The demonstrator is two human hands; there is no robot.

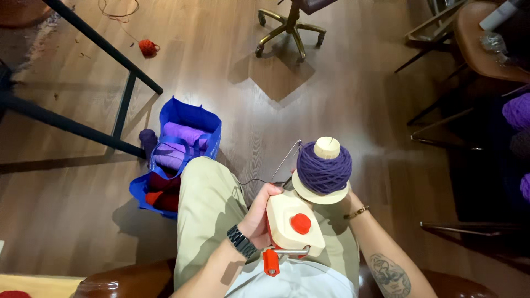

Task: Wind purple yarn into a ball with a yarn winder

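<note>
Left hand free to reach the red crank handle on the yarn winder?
Probably not as is: the left hand is gripping the side of the cream yarn winder. The red crank handle sits just below, unobstructed, but reaching it means letting go.

The winder (292, 223) rests on the lap, between the left hand (258, 212) at its left side and the right hand (348, 201) behind its right. A yarn cake (324, 165) sits on the winder's far end. Left of the knee, a bag (190, 118) stands on the floor (342, 105) with skeins (179, 143) in it. Farther off, a yarn ball (147, 47) lies left, a chair base (291, 27) ahead.
</note>
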